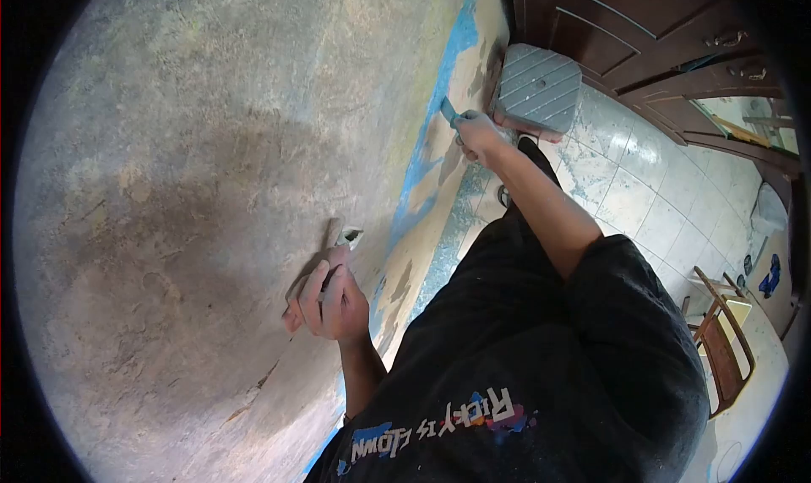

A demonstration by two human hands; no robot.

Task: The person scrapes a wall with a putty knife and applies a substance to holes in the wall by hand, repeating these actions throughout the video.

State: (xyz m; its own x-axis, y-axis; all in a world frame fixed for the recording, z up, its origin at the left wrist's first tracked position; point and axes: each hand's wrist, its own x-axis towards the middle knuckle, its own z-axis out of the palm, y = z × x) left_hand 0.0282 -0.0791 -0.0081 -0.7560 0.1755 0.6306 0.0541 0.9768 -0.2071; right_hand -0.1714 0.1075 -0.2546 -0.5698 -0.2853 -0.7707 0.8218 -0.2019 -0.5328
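Closed around the handle of a scraper [449, 111], my right hand [478, 136] is at the upper middle. The scraper's blade touches the blue strip [463, 35] on the mottled grey wall [211, 145]. Lower and further left, my left hand [334, 304] has its fingers curled round a small tool [341, 245] with a pale, whitish end. Most of that tool is hidden by the fingers, and it is close to the wall surface. Patches of beige and bare grey show beside the blue strip.
A grey ribbed stool [541, 86] stands beside the wall at the top. Dark wooden doors [625, 27] line the upper right. The tiled floor [625, 200] has scattered debris. A wooden chair [725, 348] is at the right, with a whitish bag [768, 210] above it.
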